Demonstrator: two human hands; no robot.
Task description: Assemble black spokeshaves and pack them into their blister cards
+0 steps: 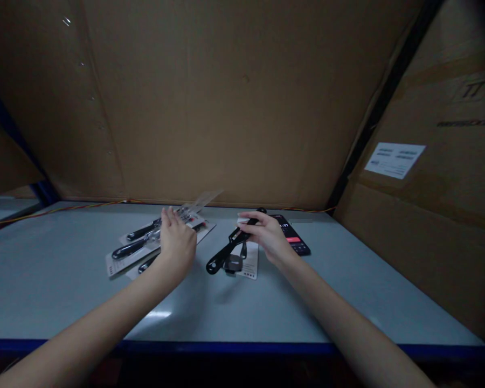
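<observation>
My right hand (pixel 267 234) pinches a long black handheld tool, which looks like a peeler (pixel 226 250), between thumb and fingertips. It slants above a white printed card (pixel 249 268) bearing a dark item (pixel 233 263) that I cannot name. To the left, my left hand (pixel 178 237) rests on a pile of carded utensils with black handles (pixel 128 249), its fingers stretched forward. The thumb is hidden, and what the utensils' working ends look like is covered by my hand. A clear plastic sleeve (pixel 204 200) sticks up behind the fingers.
A phone (pixel 293 237) with a lit screen lies beside my right hand. Brown cardboard (pixel 242 118) walls the back, and a large labelled carton (pixel 428 226) stands at the right. Thin wires (pixel 84 206) run along the rear of the grey tabletop (pixel 242 318), which has a blue front edge.
</observation>
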